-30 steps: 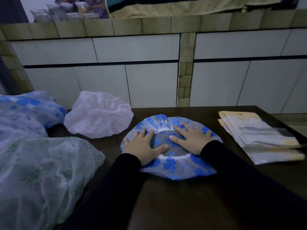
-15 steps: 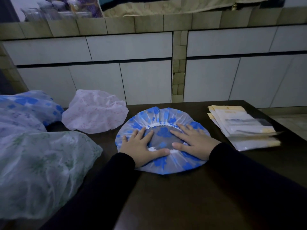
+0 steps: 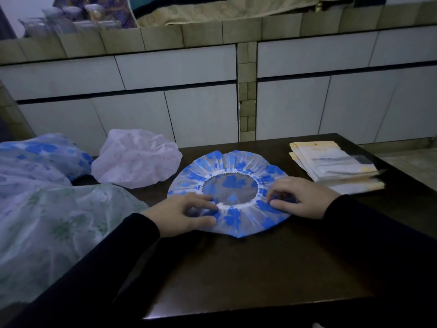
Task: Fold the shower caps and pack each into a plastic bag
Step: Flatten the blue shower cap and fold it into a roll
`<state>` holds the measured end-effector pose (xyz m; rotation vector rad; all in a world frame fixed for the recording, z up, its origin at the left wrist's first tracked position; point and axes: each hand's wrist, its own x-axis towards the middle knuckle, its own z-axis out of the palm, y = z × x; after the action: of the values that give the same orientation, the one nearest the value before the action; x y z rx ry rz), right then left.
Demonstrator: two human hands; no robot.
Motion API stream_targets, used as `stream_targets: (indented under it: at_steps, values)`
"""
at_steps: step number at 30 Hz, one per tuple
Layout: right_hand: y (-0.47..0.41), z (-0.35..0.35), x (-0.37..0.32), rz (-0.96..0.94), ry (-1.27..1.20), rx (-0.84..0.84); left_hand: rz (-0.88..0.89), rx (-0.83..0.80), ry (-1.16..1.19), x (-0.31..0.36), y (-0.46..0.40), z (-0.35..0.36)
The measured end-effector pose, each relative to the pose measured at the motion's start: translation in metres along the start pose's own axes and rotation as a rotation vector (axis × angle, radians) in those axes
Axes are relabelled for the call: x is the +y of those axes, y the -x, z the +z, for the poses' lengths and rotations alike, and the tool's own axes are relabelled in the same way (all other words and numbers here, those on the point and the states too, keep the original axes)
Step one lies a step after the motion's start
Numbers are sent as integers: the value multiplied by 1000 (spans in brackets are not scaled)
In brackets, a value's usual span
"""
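- Fingers of both the left hand [image 3: 183, 215] and the right hand [image 3: 299, 197] pinch the near rim of the blue shower cap [image 3: 230, 192], mid-frame.
- Folding is starting; next, I judge, lift this rim over evenly.
- Plastic bags [image 3: 335, 166] wait at right.

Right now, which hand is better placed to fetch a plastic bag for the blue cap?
Right. The right hand is nearest the plastic bag stack at the table's right edge. The left hand pinches the blue shower cap's near-left rim, across the cap from the bags.
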<state>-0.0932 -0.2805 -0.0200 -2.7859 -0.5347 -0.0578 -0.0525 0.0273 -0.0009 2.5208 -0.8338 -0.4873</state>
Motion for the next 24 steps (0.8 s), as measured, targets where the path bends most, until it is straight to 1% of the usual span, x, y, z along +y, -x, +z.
stream_targets:
  at_steps: [3, 6, 10, 14, 15, 17, 20, 22, 24]
  values:
    - [3, -2, 2, 37, -35, -25, 37, -59, -22, -8, 4, 3]
    - [7, -3, -1, 41, -49, -58, 73, -35, -24, -13, 5, 6]
    - [10, -2, -2, 25, -83, -22, 94, 103, 7, -17, 4, 9]
    - [10, -3, -4, 41, -88, -54, 12, 343, 61, -15, 4, 9]
    - [9, -2, -4, 39, -93, -33, -3, 390, 83, -13, 5, 8]
    - [4, 0, -5, 55, -152, 64, -6, 468, 88, -10, 5, 7]
    - [-5, 2, -10, 189, -388, 219, 19, 561, 138, -10, 2, 7]
    - [-12, 2, -13, 249, -500, 334, -8, 561, 251, -11, 1, 7]
    - [-20, 3, -14, 289, -557, 404, -40, 492, 391, -14, 0, 6]
